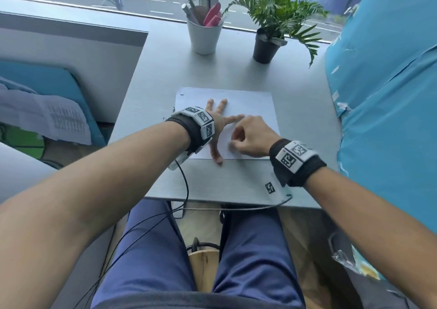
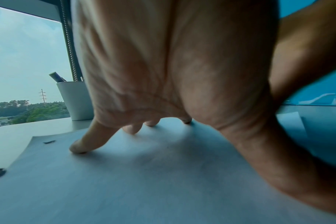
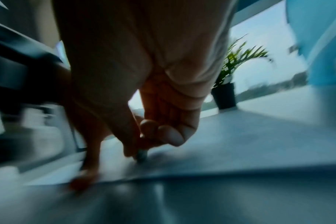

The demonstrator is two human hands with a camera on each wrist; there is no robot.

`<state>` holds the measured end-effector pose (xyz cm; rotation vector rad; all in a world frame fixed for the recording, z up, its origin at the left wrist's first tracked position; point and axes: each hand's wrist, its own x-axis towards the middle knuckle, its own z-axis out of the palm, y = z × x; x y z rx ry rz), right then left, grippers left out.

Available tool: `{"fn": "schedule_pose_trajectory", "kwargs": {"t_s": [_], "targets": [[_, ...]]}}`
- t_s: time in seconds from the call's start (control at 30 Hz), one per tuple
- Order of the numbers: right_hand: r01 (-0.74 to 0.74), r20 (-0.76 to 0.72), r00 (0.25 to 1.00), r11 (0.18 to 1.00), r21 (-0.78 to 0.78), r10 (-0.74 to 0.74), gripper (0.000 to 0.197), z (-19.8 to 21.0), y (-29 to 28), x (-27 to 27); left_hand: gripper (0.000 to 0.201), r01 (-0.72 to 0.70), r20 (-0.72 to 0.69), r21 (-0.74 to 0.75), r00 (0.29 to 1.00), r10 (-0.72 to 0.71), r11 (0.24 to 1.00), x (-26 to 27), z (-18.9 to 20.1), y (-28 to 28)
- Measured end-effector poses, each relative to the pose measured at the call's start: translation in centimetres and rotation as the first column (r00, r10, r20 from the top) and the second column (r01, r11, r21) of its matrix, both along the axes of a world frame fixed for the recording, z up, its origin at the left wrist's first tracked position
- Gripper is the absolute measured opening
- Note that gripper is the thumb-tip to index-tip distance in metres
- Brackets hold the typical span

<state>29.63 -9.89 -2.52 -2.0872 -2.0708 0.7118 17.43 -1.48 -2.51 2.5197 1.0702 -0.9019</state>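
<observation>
My left grip (image 1: 218, 120) is spread flat on the sheet of paper (image 1: 250, 99) mid-tabletop (image 1: 165, 77), pinning it. My right grip (image 1: 250, 136) pinches a small grey stub (image 3: 142, 156), too blurred to name, tip on the sheet. I judge the paper light, limp and quick to slide, so it is best pressed flat. At the far edge, a white cup (image 1: 204, 36) holds pens.

White cup of pens (image 1: 205, 39), potted plant (image 1: 266, 48), grey desk (image 1: 236, 72)
</observation>
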Motion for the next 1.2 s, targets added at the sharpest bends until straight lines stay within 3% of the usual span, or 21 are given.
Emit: {"fn": "schedule_pose_trajectory", "kwargs": {"t_s": [0.1,0.2,0.27,0.43,0.63,0.77,0.93,1.07,1.2], "targets": [[-0.059,-0.022,0.998,0.996,-0.063,0.058,0.012,0.2,-0.2,0.0,0.155,-0.004,0.002,-0.008,1.000,0.004,1.000,-0.1,0.2,0.0],[0.158,-0.021,0.987,0.986,0.055,-0.157,0.015,0.4,2.6,3.6,0.153,-0.006,0.015,-0.017,1.000,0.006,1.000,-0.2,0.1,0.0],[0.212,-0.021,0.977,0.973,0.093,-0.211,0.015,0.3,3.0,4.1,0.153,-0.008,0.016,-0.013,1.000,0.008,1.000,-0.4,0.1,0.1],[-0.015,-0.017,1.000,0.997,-0.078,0.014,0.011,-0.4,-0.7,-0.2,0.153,0.014,0.007,0.008,1.000,-0.014,1.000,-0.3,0.1,0.1],[0.294,-0.077,0.954,0.955,0.046,-0.290,0.015,-0.3,3.5,4.6,0.155,-0.003,0.000,0.000,1.000,0.003,1.000,-0.3,0.1,0.0],[0.258,-0.022,0.966,0.962,0.094,-0.257,0.015,-1.2,2.6,3.7,0.155,0.005,0.006,0.002,1.000,-0.005,1.000,-0.3,-0.2,0.2],[0.286,-0.069,0.957,0.954,0.084,-0.281,0.012,-0.9,3.1,3.5,0.146,0.004,0.015,-0.027,1.000,-0.003,1.000,-0.5,0.1,0.6],[0.272,-0.076,0.961,0.957,0.101,-0.265,0.008,-1.3,3.1,3.4,0.134,0.102,0.142,-0.029,0.985,-0.097,0.994,0.0,0.4,0.3],[0.260,-0.080,0.964,0.960,0.108,-0.252,0.008,-0.8,3.1,3.9,0.132,0.102,0.265,-0.095,0.961,-0.073,0.990,-0.5,-0.7,0.7]]}}
